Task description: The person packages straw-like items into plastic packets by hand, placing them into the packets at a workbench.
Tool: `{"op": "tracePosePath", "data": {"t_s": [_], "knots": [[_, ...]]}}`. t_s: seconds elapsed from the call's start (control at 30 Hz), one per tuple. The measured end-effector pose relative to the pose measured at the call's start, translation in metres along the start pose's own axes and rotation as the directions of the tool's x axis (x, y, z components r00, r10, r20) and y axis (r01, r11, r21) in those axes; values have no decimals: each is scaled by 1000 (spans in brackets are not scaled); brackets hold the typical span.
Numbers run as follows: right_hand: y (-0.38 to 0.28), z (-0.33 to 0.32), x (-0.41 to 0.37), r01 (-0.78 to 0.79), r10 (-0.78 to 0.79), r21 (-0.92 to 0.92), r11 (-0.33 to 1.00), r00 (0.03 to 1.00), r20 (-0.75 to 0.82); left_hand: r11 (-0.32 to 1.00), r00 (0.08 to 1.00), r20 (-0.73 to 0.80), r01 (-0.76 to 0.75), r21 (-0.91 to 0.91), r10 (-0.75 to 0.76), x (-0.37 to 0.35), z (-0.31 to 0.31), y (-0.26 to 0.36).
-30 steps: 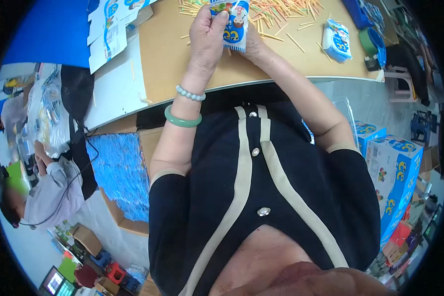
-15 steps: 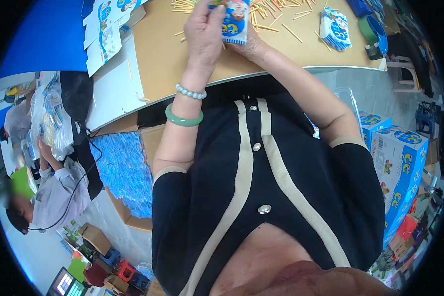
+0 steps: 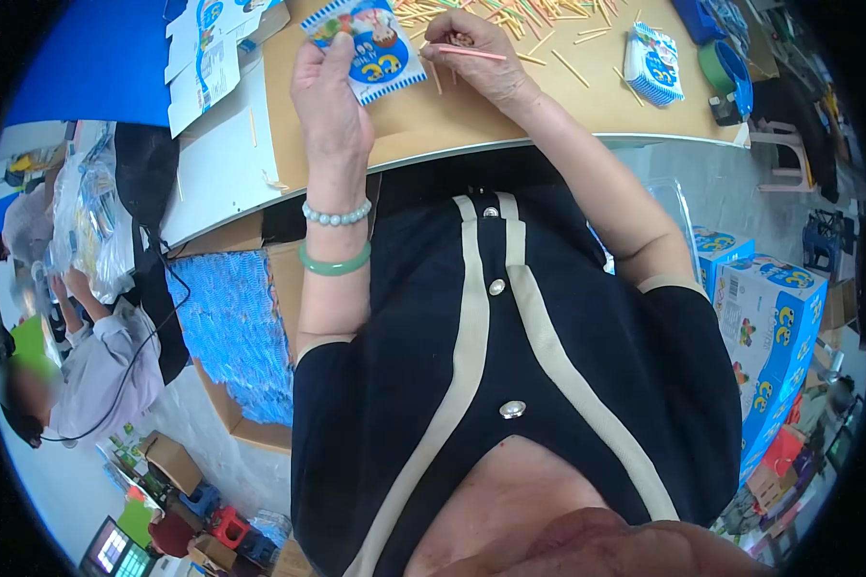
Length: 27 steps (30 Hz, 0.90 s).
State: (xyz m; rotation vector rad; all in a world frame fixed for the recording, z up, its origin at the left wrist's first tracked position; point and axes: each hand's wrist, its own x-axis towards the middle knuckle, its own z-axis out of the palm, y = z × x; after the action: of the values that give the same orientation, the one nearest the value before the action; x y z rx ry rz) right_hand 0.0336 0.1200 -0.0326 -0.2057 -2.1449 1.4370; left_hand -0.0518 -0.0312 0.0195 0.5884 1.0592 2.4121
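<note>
My left hand [image 3: 332, 106], with a beaded bracelet and a green bangle on its wrist, is closed on a blue-and-white printed snack packet [image 3: 380, 60], thumb across its front. The packet is tilted, with its printed side up. Just right of it, my right hand [image 3: 486, 62] pinches a thin pink stick [image 3: 471, 52] that lies sideways across its fingers. Loose yellow, pink and green sticks [image 3: 573, 67] are scattered on the tabletop beyond and beside my right hand. Further right lies a second group of snack packets [image 3: 654, 63], apparently stacked.
Opened printed cardboard [image 3: 207, 72] lies at the table's left. A tape dispenser [image 3: 726, 82] stands at its right edge. Below left is a carton of blue packets [image 3: 231, 332]; printed boxes [image 3: 779, 337] stand at my right. Another person [image 3: 106, 375] works at far left.
My hands have moved apart: the left has gone left with the packet, and the right has come out from behind it, showing the pink stick in its fingers.
</note>
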Motion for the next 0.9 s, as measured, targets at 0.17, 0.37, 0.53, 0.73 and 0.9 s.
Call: {"op": "tracePosePath", "data": {"t_s": [0.17,0.37,0.53,0.73,0.9], "knots": [[-15,0,0,12,-9,41,999,998,-63,970,978,-17,208,129,-207,-19,-15,-2],[13,8,2,148,-147,21,989,989,-20,523,848,524,-483,702,80,-25,2,-3],[-8,9,-2,78,-78,0,997,997,-23,201,718,677,-696,689,165,-20,10,-10],[-36,-13,-11,-153,168,275,949,985,-34,-81,834,521,-516,853,181,-24,-3,-10],[-24,-15,-24,71,-67,-99,993,997,42,593,998,61,-56,804,12,-15,-9,-5]]}}
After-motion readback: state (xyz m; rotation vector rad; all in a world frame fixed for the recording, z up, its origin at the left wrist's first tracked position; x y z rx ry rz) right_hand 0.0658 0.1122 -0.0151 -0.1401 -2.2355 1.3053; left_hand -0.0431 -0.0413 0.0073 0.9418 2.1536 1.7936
